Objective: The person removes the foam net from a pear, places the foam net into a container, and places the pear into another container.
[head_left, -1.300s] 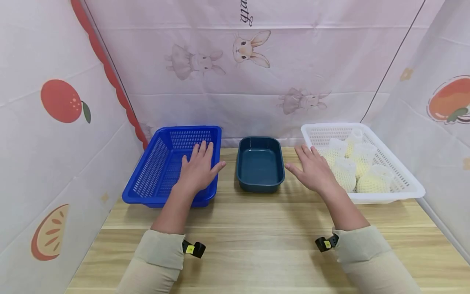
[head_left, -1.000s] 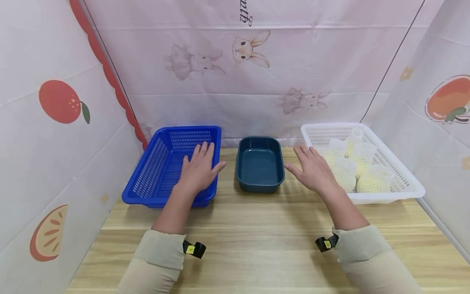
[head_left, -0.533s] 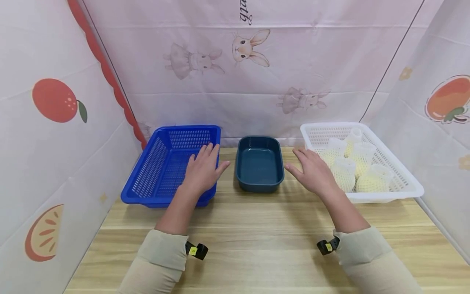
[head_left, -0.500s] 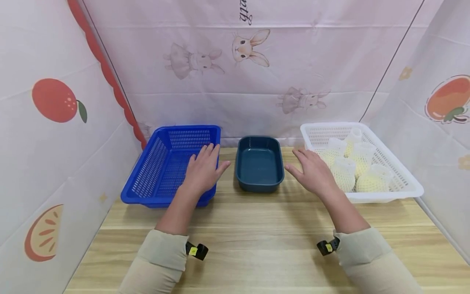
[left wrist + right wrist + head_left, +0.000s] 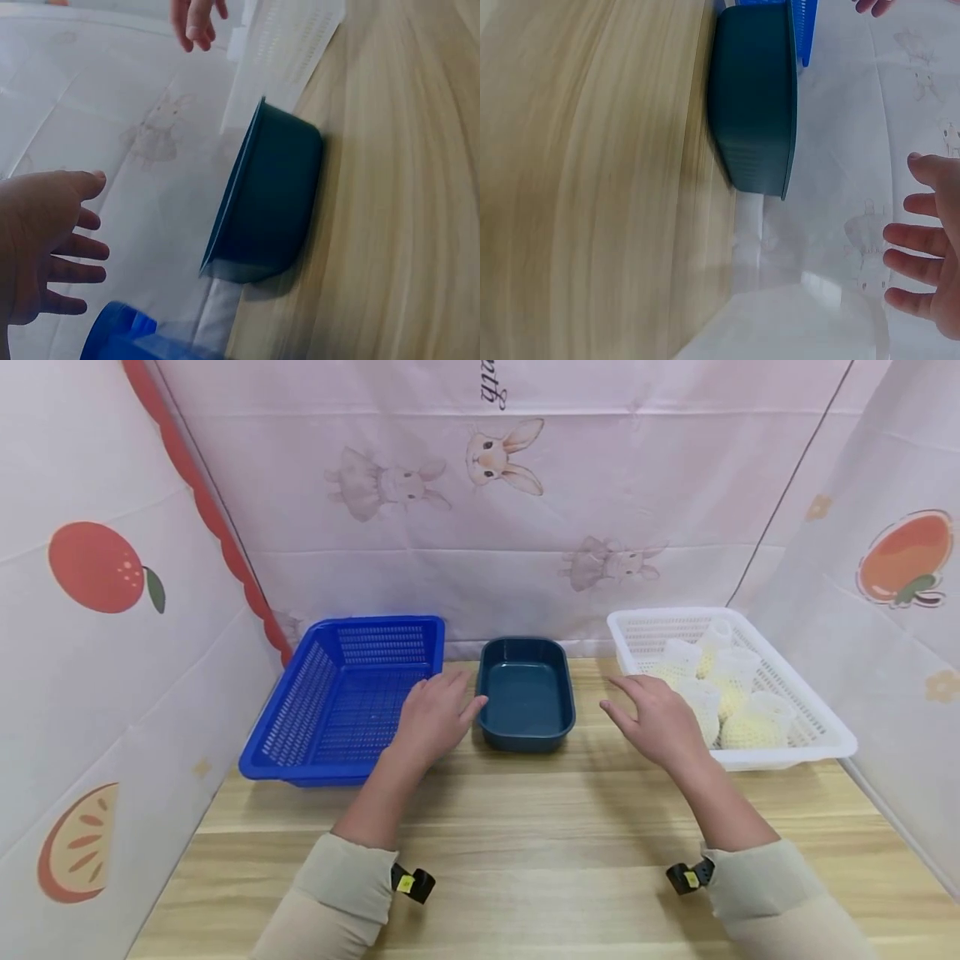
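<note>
Left hand has shifted toward the teal dish; right hand drawn back slightly; fingers spread.

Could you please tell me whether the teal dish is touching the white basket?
Apart. The head view shows it: a strip of bare wooden tabletop lies between the teal dish and the white basket.

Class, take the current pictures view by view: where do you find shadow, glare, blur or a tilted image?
Head: clearest, with soft shadows on the wooden table; left wrist: strongly tilted, the blue basket smeared at the bottom edge; right wrist: also tilted, the white basket hazy, with one bright patch of glare.
</note>
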Motion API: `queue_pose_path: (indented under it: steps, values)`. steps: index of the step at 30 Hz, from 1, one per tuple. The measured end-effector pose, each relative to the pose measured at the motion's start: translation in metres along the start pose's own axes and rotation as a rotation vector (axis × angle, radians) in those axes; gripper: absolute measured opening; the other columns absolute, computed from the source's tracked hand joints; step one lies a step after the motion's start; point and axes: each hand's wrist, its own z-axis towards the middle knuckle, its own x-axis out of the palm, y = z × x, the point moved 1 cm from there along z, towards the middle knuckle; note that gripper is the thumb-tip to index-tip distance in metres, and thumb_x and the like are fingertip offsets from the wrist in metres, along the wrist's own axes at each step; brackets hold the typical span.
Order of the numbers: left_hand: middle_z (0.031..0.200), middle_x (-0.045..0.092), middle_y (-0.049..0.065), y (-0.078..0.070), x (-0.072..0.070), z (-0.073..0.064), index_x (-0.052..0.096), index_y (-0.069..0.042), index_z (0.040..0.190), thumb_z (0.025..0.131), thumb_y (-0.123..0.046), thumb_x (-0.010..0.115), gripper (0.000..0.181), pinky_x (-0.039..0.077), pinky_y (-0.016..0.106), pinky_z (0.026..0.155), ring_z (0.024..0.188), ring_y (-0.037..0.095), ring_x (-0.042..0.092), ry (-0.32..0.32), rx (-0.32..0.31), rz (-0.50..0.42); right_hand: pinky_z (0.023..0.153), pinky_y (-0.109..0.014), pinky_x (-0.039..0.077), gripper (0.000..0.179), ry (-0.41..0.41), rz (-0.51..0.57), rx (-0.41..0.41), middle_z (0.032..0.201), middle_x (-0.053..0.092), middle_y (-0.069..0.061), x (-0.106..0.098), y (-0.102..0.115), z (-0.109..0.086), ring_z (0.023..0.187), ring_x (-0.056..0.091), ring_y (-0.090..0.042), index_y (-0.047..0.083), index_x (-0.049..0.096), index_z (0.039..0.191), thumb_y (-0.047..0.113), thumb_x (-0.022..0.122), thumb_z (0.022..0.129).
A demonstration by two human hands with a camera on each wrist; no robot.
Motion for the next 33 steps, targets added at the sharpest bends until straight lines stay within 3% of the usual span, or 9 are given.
queue_pose_path:
  steps: [9, 14, 21, 28, 33]
  values:
    - [0.130, 0.065, 0.006, -0.018, 0.016, -0.003, 0.060, -0.013, 0.134, 0.101, -0.044, 0.051, 0.046, 0.048, 0.044, 0.103, 0.120, 0.025, 0.061, -0.025, 0.096, 0.022, 0.077, -0.054, 0.053, 0.028, -0.226, -0.022, -0.082, 0.103, 0.072, -0.015, -0.012, -0.016, -0.017, 0.099, 0.065, -0.037, 0.006, 0.072, 0.108, 0.023, 0.073, 0.086]
    - [0.127, 0.066, 0.006, -0.026, 0.027, -0.002, 0.062, -0.012, 0.131, 0.101, -0.041, 0.052, 0.042, 0.050, 0.042, 0.100, 0.118, 0.024, 0.062, -0.016, 0.151, 0.019, 0.080, -0.053, 0.053, 0.027, -0.291, -0.006, -0.065, 0.103, 0.070, -0.016, -0.021, -0.031, -0.023, 0.099, 0.064, -0.038, 0.003, 0.071, 0.108, 0.017, 0.074, 0.085]
    - [0.128, 0.066, 0.006, -0.035, 0.049, 0.000, 0.063, -0.012, 0.130, 0.100, -0.039, 0.056, 0.041, 0.048, 0.042, 0.103, 0.121, 0.023, 0.060, 0.020, 0.191, 0.059, 0.087, -0.061, 0.047, 0.039, -0.264, 0.031, 0.091, 0.120, 0.060, -0.024, -0.030, -0.058, -0.034, 0.114, 0.053, -0.046, -0.001, 0.063, 0.122, 0.015, 0.071, 0.087]
    - [0.119, 0.070, 0.005, -0.037, 0.067, 0.000, 0.067, -0.012, 0.123, 0.099, -0.038, 0.058, 0.037, 0.051, 0.043, 0.098, 0.114, 0.023, 0.064, 0.028, 0.228, 0.094, 0.093, -0.067, 0.040, 0.049, -0.210, 0.072, 0.218, 0.131, 0.051, -0.028, -0.027, -0.080, -0.041, 0.123, 0.043, -0.050, -0.003, 0.054, 0.132, 0.019, 0.067, 0.091]
    - [0.110, 0.072, 0.004, -0.038, 0.074, -0.001, 0.068, -0.013, 0.118, 0.100, -0.036, 0.057, 0.032, 0.047, 0.049, 0.101, 0.106, 0.023, 0.067, 0.059, 0.222, 0.112, 0.095, -0.071, 0.036, 0.056, -0.141, 0.082, 0.287, 0.136, 0.045, -0.032, -0.026, -0.088, -0.044, 0.124, 0.039, -0.056, -0.004, 0.046, 0.140, 0.024, 0.062, 0.094]
